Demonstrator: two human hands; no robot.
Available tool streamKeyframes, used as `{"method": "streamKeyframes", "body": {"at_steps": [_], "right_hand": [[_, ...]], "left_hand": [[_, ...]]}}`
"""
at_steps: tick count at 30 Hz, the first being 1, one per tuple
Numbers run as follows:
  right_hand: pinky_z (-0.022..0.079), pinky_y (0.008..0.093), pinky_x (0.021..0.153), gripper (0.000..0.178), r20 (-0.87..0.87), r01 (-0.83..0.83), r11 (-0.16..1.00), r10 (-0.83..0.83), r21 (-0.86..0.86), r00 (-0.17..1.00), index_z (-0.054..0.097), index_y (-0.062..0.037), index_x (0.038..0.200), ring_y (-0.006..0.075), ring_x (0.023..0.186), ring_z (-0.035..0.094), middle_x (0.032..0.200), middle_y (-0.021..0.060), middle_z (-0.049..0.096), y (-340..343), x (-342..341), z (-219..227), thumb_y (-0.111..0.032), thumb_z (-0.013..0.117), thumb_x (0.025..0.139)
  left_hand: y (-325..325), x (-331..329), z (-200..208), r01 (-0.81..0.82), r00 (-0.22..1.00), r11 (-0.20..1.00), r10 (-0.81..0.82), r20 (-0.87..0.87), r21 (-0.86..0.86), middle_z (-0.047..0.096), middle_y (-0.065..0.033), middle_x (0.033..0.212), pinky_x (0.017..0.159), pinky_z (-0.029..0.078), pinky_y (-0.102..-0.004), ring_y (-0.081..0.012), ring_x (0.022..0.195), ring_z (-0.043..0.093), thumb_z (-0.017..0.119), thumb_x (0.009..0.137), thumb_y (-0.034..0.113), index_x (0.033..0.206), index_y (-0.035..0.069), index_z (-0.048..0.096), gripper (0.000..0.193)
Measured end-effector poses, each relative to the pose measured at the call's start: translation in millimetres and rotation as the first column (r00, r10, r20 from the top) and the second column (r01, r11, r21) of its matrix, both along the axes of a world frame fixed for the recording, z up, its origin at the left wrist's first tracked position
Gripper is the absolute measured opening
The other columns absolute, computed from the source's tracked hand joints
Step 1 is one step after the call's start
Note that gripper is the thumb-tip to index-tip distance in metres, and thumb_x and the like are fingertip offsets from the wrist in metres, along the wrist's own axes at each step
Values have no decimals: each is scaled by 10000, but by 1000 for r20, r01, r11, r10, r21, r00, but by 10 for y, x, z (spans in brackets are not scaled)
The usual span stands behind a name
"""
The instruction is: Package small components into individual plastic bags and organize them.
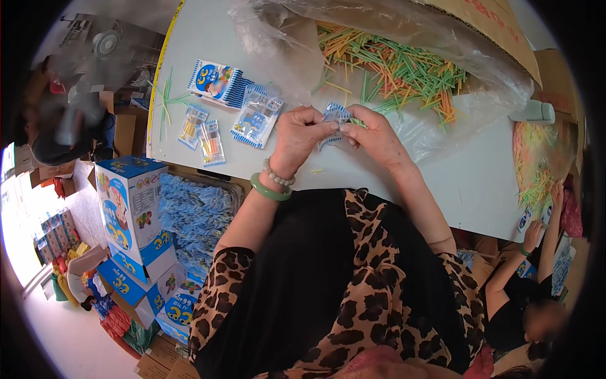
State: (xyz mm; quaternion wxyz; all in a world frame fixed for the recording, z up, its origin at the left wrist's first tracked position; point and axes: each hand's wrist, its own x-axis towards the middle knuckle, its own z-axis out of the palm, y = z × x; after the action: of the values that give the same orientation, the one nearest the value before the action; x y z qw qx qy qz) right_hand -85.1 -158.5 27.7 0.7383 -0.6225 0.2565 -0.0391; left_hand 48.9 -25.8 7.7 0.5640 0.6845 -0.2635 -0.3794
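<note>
Close together over the white table (240,165), my two hands hold a small blue-striped transparent packet (334,114). My left hand (302,131), with beads and a green bangle at the wrist, pinches it by thumb and fingers. Opposite, my right hand (377,136) is closed at the packet's other side, with a bit of green stick (358,122) showing by its fingers. Left of my hands lie a larger transparent packet (257,119), a stack of blue-and-white wrappers (218,82) and two small filled packets (211,143) side by side.
Beyond my hands, a heap of thin coloured sticks (391,66) lies in a plastic-lined cardboard box (505,38). A pale green bottle (536,112) is at the right. Blue cartons (129,208) and a bin of blue packets (196,205) stand left below the table. Another person's hand (535,235) works at right.
</note>
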Motion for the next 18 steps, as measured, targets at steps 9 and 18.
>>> {"method": "streamKeyframes", "body": {"at_steps": [9, 18], "right_hand": [[421, 235, 602, 62, 42, 136, 990, -138, 36, 990, 547, -22, 945, 69, 655, 472, 720, 0, 509, 28, 12, -242, -78, 540, 919], [483, 272, 722, 138, 134, 340, 930, -322, -139, 937, 527, -5, 960, 141, 737, 577, 761, 46, 573, -64, -54, -183, -141, 510, 958]], "left_hand": [[32, -94, -84, -22, 981, 997, 7, -195, -72, 492, 6, 699, 566, 385, -237, -82, 630, 452, 723, 790, 61, 673, -22, 589, 196], [52, -22, 34, -23, 994, 1000, 23, 104, -9, 545, -31, 694, 554, 392, -251, -94, 622, 475, 741, 754, 20, 731, -32, 631, 123]]}}
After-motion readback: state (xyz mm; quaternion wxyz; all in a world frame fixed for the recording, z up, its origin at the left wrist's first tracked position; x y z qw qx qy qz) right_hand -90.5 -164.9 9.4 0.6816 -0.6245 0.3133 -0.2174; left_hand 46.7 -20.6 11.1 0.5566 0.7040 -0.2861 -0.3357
